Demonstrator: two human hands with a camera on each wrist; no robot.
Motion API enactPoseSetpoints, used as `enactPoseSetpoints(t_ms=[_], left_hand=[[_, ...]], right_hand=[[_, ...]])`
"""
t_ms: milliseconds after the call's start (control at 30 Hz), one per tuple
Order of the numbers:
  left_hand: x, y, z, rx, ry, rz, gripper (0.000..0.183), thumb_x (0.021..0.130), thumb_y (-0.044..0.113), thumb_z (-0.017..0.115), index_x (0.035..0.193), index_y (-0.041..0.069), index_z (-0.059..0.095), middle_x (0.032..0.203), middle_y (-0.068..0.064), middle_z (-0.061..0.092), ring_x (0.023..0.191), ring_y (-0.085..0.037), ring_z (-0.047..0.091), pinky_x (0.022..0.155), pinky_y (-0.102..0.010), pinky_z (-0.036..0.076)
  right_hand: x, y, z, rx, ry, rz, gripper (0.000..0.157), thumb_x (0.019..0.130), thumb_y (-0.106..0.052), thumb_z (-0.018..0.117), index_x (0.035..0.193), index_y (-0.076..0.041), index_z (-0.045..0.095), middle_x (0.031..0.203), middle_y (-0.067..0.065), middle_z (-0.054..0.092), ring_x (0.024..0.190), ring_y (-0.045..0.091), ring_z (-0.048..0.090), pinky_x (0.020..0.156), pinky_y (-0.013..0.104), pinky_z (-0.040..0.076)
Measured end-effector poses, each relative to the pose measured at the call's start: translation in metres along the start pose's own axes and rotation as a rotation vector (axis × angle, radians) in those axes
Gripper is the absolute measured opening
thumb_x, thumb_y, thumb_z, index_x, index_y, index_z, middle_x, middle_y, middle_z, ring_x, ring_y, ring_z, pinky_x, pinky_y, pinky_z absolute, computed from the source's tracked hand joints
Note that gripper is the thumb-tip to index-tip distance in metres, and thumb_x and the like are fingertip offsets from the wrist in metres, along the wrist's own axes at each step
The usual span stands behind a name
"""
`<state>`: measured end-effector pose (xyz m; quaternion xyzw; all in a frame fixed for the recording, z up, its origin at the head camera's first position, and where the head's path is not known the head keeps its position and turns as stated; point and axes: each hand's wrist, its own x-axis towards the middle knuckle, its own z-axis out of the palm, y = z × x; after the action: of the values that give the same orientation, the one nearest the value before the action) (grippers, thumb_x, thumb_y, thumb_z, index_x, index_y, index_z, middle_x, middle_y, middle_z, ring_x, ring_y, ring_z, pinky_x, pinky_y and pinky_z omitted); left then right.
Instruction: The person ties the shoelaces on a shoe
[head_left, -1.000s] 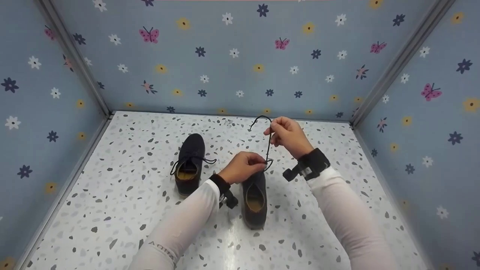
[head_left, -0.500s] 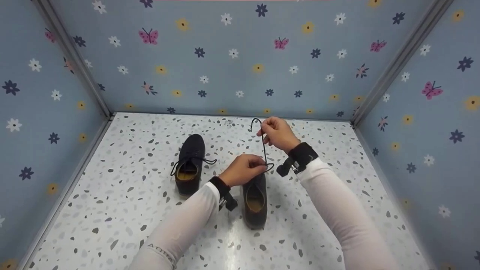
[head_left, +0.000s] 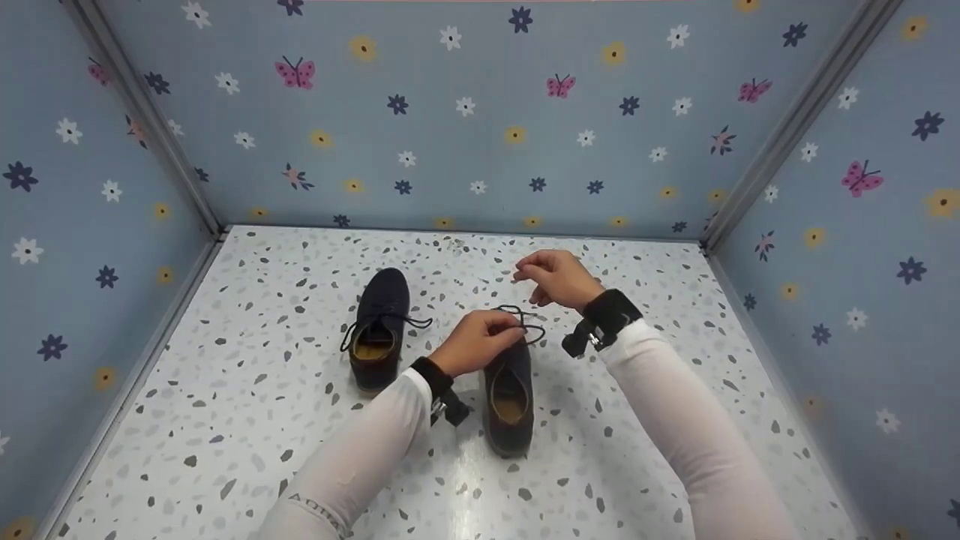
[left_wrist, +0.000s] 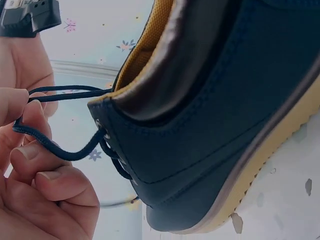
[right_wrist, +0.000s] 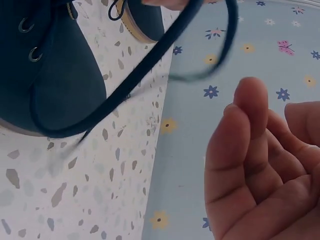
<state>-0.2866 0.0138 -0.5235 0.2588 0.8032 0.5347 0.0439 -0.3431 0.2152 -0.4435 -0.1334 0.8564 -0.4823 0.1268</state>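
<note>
The right hand (right_wrist: 272,170) occupied the lower right, its fingers bent and the thumb standing apart, before a pale blue panel (right_wrist: 190,165) printed with flowers and a pink butterfly. A dark blue lace (right_wrist: 145,65), blurred in places, swept in wide curves from a dark shoe (right_wrist: 70,80) with metal eyelets (right_wrist: 35,54) to the top edge. A second shoe (right_wrist: 145,20), yellow-soled, sat beyond on the speckled floor (right_wrist: 100,185).

Shoes (head_left: 384,300): two
Laces (left_wrist: 72,156): two, one per shoe
Hands: two, a left hand (head_left: 476,343) and a right hand (head_left: 559,279)
Wrist straps (head_left: 431,377): two, one per wrist
White sleeves (head_left: 364,446): two, one per arm
Wall panels (head_left: 480,139): three
Corner posts (head_left: 144,112): two
Pink butterflies (head_left: 295,73) in head view: five
</note>
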Motion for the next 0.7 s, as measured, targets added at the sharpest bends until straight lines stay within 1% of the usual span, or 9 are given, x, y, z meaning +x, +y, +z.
enactPoseSetpoints(t_ms=[100, 267, 433, 533, 700], left_hand=[[-0.001, -0.002, -0.002, -0.018, 0.014, -0.012, 0.017, 0.1, 0.023, 0.069, 0.104, 0.01, 0.08, 0.096, -0.003, 0.075, 0.082, -0.007, 0.06, 0.079, -0.025, 0.049], [-0.003, -0.004, -0.005, -0.04, 0.031, -0.037, 0.016, 0.101, 0.024, 0.068, 0.104, 0.012, 0.079, 0.096, -0.002, 0.074, 0.083, -0.009, 0.06, 0.079, -0.027, 0.05], [-0.005, -0.006, -0.008, -0.047, 0.032, -0.067, 0.022, 0.102, 0.025, 0.067, 0.108, 0.007, 0.078, 0.091, 0.001, 0.071, 0.081, -0.009, 0.06, 0.077, -0.027, 0.05], [-0.006, -0.006, -0.009, -0.057, 0.034, -0.077, 0.024, 0.103, 0.025, 0.067, 0.11, 0.004, 0.077, 0.089, 0.002, 0.069, 0.08, -0.009, 0.06, 0.075, -0.026, 0.05], [-0.007, -0.005, -0.009, -0.055, 0.04, -0.079, 0.024, 0.102, 0.027, 0.067, 0.109, 0.006, 0.078, 0.093, 0.001, 0.072, 0.082, -0.009, 0.06, 0.076, -0.025, 0.05]], right_hand=[[-0.002, 0.003, -0.002, -0.017, 0.003, -0.005, 0.032, 0.11, -0.019, 0.053, 0.132, 0.001, 0.065, 0.126, 0.022, 0.074, 0.061, 0.007, 0.066, 0.062, 0.022, 0.058], [-0.006, 0.011, -0.006, -0.026, 0.024, 0.027, 0.031, 0.11, -0.019, 0.054, 0.131, -0.001, 0.066, 0.126, 0.02, 0.074, 0.062, 0.007, 0.065, 0.063, 0.021, 0.057], [-0.009, 0.019, -0.011, -0.038, 0.045, 0.035, 0.03, 0.109, -0.019, 0.055, 0.128, -0.001, 0.067, 0.126, 0.023, 0.074, 0.062, 0.007, 0.065, 0.062, 0.021, 0.057], [-0.014, 0.023, -0.014, -0.023, 0.058, 0.037, 0.028, 0.109, -0.019, 0.055, 0.127, -0.001, 0.068, 0.124, 0.023, 0.074, 0.062, 0.008, 0.065, 0.062, 0.022, 0.057], [-0.025, 0.039, -0.016, -0.011, 0.078, 0.033, 0.027, 0.109, -0.017, 0.056, 0.126, -0.002, 0.069, 0.118, 0.022, 0.075, 0.064, 0.008, 0.064, 0.063, 0.022, 0.057]])
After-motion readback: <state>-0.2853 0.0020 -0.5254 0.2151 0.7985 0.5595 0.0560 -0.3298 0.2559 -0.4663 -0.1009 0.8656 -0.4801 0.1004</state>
